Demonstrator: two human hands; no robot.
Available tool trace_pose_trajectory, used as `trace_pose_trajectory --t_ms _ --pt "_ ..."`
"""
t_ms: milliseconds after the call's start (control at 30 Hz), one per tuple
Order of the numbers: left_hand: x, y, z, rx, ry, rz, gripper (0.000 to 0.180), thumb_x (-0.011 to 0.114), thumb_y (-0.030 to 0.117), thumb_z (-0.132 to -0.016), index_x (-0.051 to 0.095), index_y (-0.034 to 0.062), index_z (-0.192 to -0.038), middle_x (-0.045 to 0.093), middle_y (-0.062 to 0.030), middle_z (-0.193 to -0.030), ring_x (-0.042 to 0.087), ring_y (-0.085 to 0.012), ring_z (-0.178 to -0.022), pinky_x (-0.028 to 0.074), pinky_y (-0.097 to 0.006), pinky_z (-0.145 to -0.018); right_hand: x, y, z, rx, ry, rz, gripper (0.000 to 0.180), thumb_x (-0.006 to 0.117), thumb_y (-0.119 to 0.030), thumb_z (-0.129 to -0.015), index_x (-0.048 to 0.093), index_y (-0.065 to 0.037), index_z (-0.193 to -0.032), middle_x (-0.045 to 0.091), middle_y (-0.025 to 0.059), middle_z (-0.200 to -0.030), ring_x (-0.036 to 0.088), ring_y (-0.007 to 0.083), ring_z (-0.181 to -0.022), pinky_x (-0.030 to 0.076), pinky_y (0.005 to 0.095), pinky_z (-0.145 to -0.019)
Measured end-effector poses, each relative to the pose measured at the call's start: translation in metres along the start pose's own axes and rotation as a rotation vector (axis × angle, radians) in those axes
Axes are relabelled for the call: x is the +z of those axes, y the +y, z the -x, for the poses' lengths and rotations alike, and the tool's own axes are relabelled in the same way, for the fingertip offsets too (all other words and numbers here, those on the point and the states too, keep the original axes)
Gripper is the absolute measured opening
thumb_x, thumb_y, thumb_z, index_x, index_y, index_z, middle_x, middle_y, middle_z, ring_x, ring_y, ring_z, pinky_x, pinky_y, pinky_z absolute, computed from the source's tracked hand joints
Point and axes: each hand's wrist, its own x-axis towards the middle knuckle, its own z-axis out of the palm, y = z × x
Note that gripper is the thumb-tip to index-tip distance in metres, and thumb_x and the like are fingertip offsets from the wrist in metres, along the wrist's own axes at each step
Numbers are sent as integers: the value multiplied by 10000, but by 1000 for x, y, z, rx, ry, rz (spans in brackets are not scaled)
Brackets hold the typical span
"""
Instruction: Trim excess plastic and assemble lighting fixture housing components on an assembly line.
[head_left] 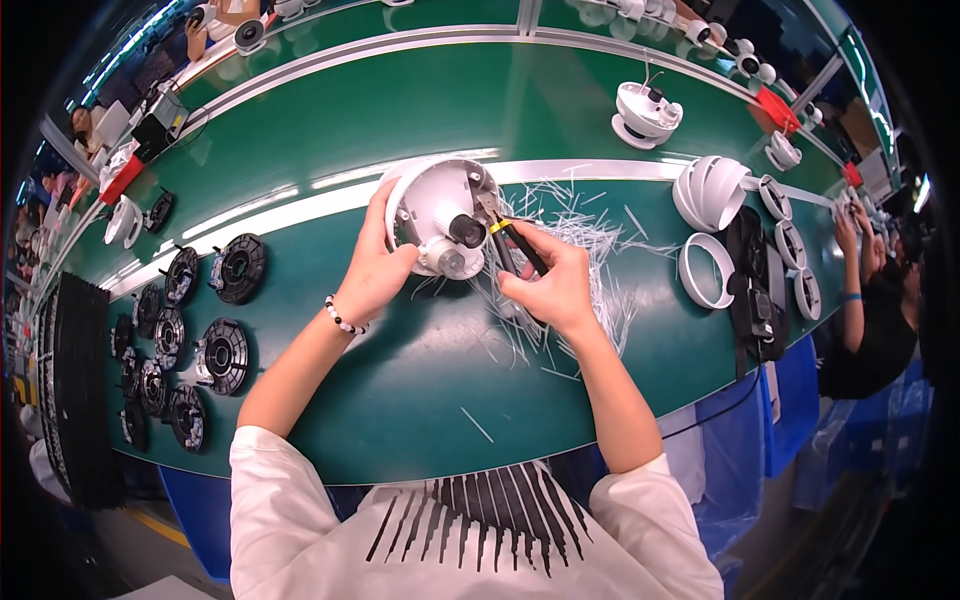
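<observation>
My left hand (378, 262) grips the left side of a white round camera housing (425, 197), tilted so its hollow inside shows. Inside it sit a black lens (466, 231) and a clear round part (446, 258). In my right hand (556, 278) is a pair of diagonal cutters (513, 245) with black and yellow handles. The cutter jaws reach to the housing's right inner edge; whether they bite on anything is too small to tell. Under and to the right of the housing lies a heap of thin white plastic strips (590, 260), like cable tie offcuts.
Several black round parts with small boards (226, 355) lie at the left. To the right stand stacked white rings (708, 193), a lone white ring (705, 271) and black devices (757, 290). Another white camera (647, 114) sits across the metal rail. A co-worker (872, 310) works at far right.
</observation>
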Motion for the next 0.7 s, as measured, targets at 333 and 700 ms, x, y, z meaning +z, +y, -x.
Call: trace_pose_trajectory --t_ms 333,700 --pt "2 19 -4 -120 128 150 648 380 -62 -641 232 59 -1259 402 -115 -1166 482 -226 -1035 516 -343 -744 -12 -5 -4 160 -219 -849 515 619 -14 -647 461 88 -1128 584 166 -950 523 93 -586 453 210 -510" --pt "-35 25 -7 -113 260 239 620 394 -81 -685 203 79 -1253 381 -127 -1179 520 -266 -985 537 -382 -709 -25 -13 -8 151 -180 -1868 700 560 -377 -640 382 29 -1181 472 113 -1107 473 232 -867 382 340 -759"
